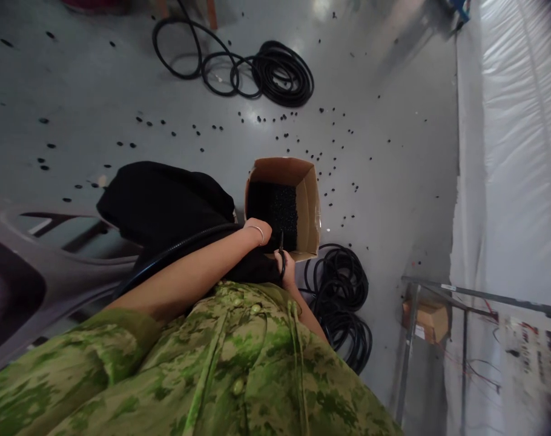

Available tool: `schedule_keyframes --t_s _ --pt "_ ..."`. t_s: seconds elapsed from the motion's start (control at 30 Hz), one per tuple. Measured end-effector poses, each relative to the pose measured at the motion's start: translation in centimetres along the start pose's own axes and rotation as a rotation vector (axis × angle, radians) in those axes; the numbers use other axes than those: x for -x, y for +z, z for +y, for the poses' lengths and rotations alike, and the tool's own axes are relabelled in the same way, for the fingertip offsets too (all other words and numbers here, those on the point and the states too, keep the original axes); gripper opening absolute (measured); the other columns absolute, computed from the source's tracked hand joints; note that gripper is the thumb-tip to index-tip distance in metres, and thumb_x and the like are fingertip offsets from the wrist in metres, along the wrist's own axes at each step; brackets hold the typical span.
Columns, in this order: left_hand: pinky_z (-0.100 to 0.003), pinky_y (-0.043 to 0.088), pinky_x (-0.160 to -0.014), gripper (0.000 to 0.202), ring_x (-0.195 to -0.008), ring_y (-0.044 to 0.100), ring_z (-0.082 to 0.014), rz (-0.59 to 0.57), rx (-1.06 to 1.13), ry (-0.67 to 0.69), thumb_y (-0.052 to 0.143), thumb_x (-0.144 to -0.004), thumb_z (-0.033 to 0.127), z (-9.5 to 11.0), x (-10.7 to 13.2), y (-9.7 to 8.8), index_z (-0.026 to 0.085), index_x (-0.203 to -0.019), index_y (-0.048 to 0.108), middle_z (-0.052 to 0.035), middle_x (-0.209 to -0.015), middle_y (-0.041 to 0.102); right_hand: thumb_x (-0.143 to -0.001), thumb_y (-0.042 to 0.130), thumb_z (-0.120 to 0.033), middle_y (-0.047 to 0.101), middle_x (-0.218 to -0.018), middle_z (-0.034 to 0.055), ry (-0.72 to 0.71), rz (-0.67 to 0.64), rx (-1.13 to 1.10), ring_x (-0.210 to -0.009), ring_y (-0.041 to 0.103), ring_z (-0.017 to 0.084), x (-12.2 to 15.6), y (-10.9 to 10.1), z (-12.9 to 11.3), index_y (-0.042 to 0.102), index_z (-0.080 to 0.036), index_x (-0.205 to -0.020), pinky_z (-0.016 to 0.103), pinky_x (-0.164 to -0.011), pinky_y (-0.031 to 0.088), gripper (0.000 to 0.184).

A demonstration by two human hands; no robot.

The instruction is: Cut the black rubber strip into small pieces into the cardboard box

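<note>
My left hand (259, 231) is closed at the near left edge of an open cardboard box (308, 212), around the end of a black hose (184, 237). The hose runs back along my left forearm; the part inside the fist is hidden. My right hand (286, 267) grips a pair of dark scissors (281, 243) just right of the left hand, blades pointing away from me over the box's near side. Inside the box lies a heap of small black pieces (283, 209). Whether the blades touch the hose cannot be made out.
Coils of black hose lie beyond the box (284, 75) and to its right (341, 278). Small black pieces (334, 142) are scattered over the grey floor. A grey plastic chair (75, 248) stands at left. A metal frame (409, 345) with a small carton (427, 321) is at right.
</note>
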State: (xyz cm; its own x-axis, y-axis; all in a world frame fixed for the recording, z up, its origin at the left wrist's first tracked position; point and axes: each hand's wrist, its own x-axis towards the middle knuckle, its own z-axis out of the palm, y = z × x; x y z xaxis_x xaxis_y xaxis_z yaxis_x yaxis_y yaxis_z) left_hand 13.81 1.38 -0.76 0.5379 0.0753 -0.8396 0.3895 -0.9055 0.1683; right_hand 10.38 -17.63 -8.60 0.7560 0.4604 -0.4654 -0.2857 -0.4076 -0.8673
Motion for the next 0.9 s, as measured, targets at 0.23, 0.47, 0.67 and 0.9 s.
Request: schedule_keyframes --t_s 0.23,0.47,0.67,0.9 --pt "-0.036 0.053 -0.087 0.035 -0.109 0.066 -0.0306 0.069 0.012 -0.045 0.052 -0.089 0.030 0.1 0.6 -1.0 0.016 -0.114 0.073 -0.0188 -0.117 0.070 -0.080 0.055 -0.047 0.062 -0.073 0.0021 0.053 -0.040 -0.073 -0.068 0.052 0.015 0.3 -0.7 -0.7 0.065 -0.015 -0.096 0.025 -0.063 0.043 0.037" --pt "-0.036 0.053 -0.087 0.039 -0.109 0.065 -0.0285 0.120 0.098 -0.080 0.043 -0.094 0.033 0.0 1.3 -2.0 0.015 -0.117 0.069 -0.0177 -0.120 0.068 -0.080 0.056 -0.048 0.061 -0.073 0.0010 0.055 -0.103 -0.097 -0.069 0.054 0.016 1.2 -1.5 -2.1 0.064 -0.017 -0.100 0.025 -0.066 0.044 0.037" --pt "-0.033 0.053 -0.087 0.037 -0.107 0.066 -0.0271 0.128 0.108 -0.070 0.045 -0.094 0.035 0.0 1.0 -1.6 0.016 -0.115 0.069 -0.0149 -0.118 0.070 -0.079 0.057 -0.045 0.067 -0.092 0.0051 0.015 -0.126 -0.047 -0.089 0.059 0.020 1.0 -1.3 -2.3 0.064 -0.017 -0.096 0.029 -0.083 0.046 0.034" --pt "-0.035 0.052 -0.089 0.038 -0.111 0.064 -0.0276 0.110 0.102 -0.036 0.043 -0.095 0.034 0.3 1.3 -1.7 0.016 -0.118 0.067 -0.0156 -0.123 0.068 -0.079 0.056 -0.048 0.065 -0.088 0.0042 0.030 -0.121 -0.047 -0.085 0.058 0.019 0.9 -1.7 -2.4 0.062 -0.017 -0.096 0.028 -0.078 0.046 0.036"
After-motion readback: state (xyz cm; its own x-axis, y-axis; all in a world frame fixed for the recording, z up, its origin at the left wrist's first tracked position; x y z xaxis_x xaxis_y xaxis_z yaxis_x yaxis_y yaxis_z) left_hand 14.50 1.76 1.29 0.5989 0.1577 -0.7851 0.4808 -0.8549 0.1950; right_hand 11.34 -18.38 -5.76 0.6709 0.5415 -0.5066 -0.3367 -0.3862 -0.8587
